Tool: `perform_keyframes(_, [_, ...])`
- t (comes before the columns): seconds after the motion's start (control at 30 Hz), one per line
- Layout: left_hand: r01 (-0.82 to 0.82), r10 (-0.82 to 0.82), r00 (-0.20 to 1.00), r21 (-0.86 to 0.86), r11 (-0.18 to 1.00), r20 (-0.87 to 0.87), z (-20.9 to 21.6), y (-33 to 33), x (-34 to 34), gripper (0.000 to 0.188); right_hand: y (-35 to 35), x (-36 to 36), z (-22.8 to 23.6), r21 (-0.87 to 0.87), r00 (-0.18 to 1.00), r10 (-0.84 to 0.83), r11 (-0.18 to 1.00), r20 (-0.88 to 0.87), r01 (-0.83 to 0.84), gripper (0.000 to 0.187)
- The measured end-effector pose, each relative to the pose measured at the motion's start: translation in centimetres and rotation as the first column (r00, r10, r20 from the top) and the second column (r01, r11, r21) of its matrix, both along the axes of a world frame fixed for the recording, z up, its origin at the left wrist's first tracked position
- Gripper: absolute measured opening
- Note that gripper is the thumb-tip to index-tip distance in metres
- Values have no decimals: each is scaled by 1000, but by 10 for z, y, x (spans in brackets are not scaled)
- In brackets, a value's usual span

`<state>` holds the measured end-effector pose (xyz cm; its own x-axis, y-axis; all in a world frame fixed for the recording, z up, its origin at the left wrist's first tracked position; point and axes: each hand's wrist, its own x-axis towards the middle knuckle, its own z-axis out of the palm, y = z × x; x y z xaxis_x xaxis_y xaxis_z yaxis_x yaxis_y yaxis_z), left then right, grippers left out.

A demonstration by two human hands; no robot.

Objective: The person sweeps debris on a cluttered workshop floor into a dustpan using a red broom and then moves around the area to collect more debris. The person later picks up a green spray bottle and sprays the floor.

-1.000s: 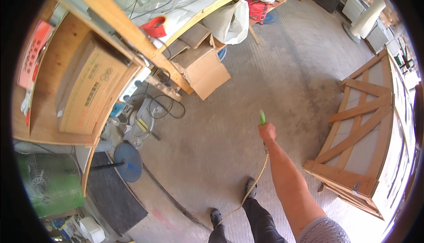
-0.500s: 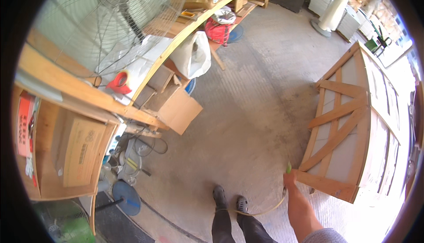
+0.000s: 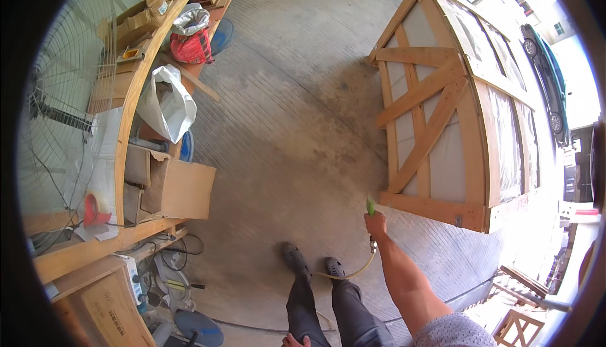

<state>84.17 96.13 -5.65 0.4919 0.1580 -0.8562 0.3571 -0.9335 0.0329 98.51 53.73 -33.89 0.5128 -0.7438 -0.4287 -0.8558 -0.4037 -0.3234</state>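
Note:
My right hand (image 3: 375,223) is closed round the grip of a green air gun (image 3: 370,205), whose tip points away from me towards the crate's near corner. A pale hose (image 3: 356,274) runs from a metal fitting under that hand and curves back past my shoes. Just right of it stands a large wooden crate (image 3: 435,139) with diagonal braces and white wrapped contents. My left hand (image 3: 295,341) shows only in part at the bottom edge, beside my leg; its visible fingers are apart and hold nothing.
Along the left runs a wooden workbench (image 3: 136,88) with cardboard, a red tape dispenser (image 3: 96,210) and a large wire fan (image 3: 57,94). By it are an open carton (image 3: 183,189), a white sack (image 3: 173,110) and a red bag (image 3: 191,47). Wooden frames (image 3: 519,328) lie at lower right.
My view has swung to the right, so the crate and bench sit further left in it. My left hand has come into view at the bottom. The right hand still grips the air gun.

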Motion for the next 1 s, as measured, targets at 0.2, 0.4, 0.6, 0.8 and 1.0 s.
perform_keyframes(0.2, [16, -15, 999, 21, 1000, -38, -5, 0, 40, 68, 22, 55, 48, -284, 1000, -7, 959, 17, 12, 27])
perform_keyframes(0.4, [-13, 13, 999, 11, 1000, 45, -28, -10, 29, 69, 33, 28, -24, 600, 847, 129, 760, -516, 250, 17])
perform_keyframes(0.6, [-179, 189, 978, 116, 977, -85, -9, -84, 86, 61, 103, 71, -56, 769, 810, 238, 534, -535, 351, 23])
perform_keyframes(0.8, [-210, 233, 963, 170, 963, -131, 10, -147, 118, 59, 27, 154, -49, 421, 980, 136, 905, -142, -65, 30])
perform_keyframes(1.0, [-221, 230, 973, 220, 950, -20, 25, -197, 157, 59, -108, 298, 1, 65, 998, 65, 996, -17, -64, 34])
